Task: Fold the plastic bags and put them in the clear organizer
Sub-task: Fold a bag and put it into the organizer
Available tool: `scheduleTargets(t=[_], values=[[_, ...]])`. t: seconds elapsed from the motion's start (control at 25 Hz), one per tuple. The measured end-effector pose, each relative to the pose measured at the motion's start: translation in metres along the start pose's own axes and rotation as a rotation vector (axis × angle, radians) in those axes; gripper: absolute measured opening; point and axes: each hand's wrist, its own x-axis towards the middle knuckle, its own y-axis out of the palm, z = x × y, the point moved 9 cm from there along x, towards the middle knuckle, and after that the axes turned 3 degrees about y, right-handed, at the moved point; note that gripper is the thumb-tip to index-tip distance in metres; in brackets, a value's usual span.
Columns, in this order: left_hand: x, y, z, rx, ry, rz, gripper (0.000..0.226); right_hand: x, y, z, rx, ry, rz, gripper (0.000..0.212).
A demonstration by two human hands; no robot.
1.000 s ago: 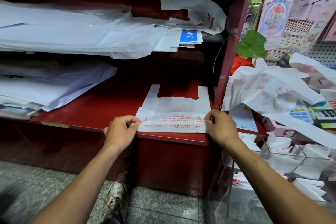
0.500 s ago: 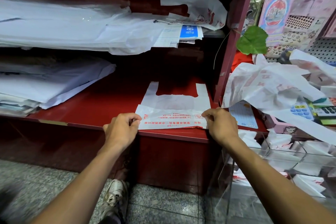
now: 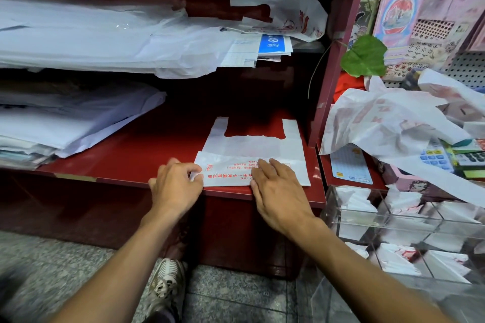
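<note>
Both hands are lying on the front of the red shelf (image 3: 126,155), side by side with a short stretch of bag between them. The left hand (image 3: 176,186) is resting at the bag's left end, its fingers loosely bent and their tips touching the folded corner; whether they are actually pinching the plastic I cannot tell. The right hand (image 3: 278,191) is pressing flat on the middle of the fold, fingers straight and held close together, the palm overhanging the shelf's front edge.

The white plastic bag (image 3: 252,148) is lying flat on the shelf, its bottom part turned up over the body so that red print is showing upside down along the folded band, its two handles pointing toward the back of the shelf. The fold's near edge is sitting just inside the shelf's lip.

To the right, low and near the floor, the clear organizer (image 3: 409,233) is standing with folded white bags already sitting in several of its compartments. Above it a heap of loose crumpled bags (image 3: 388,123) is spilling over a calculator (image 3: 435,157). Stacks of white paper (image 3: 65,123) are filling the left of the shelf, and another bag (image 3: 286,10) is draped on the upper shelf. A green leaf (image 3: 364,56) is hanging by the shelf post.
</note>
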Motion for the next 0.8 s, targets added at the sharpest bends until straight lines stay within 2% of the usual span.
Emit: scheduleTargets(t=[0.08, 0.16, 0.28, 0.4, 0.56, 0.68, 0.8], values=[[-0.004, 0.003, -0.032, 0.204, 0.202, -0.041, 0.033, -0.001, 0.006, -0.002, -0.01, 0.014, 0.054, 0.046], [-0.011, 0.022, -0.065, 0.186, 0.368, 0.019, 0.045, -0.001, 0.007, -0.002, 0.002, 0.017, 0.053, 0.048], [-0.012, 0.052, -0.069, 0.034, 0.301, 0.233, 0.049, 0.001, 0.006, -0.002, 0.026, 0.059, 0.018, 0.064], [-0.014, 0.066, -0.06, 0.072, 0.251, 0.333, 0.053, 0.009, 0.002, -0.003, 0.074, 0.096, -0.046, 0.07], [-0.02, 0.07, -0.066, 0.119, 0.261, 0.39, 0.051, 0.015, 0.009, 0.0, 0.13, 0.135, 0.048, 0.051], [-0.021, 0.071, -0.063, 0.102, 0.253, 0.407, 0.048, 0.017, 0.013, -0.002, 0.104, 0.174, 0.107, 0.058], [-0.02, 0.073, -0.064, 0.096, 0.256, 0.429, 0.046, 0.02, 0.007, -0.003, 0.093, 0.188, 0.059, 0.059]])
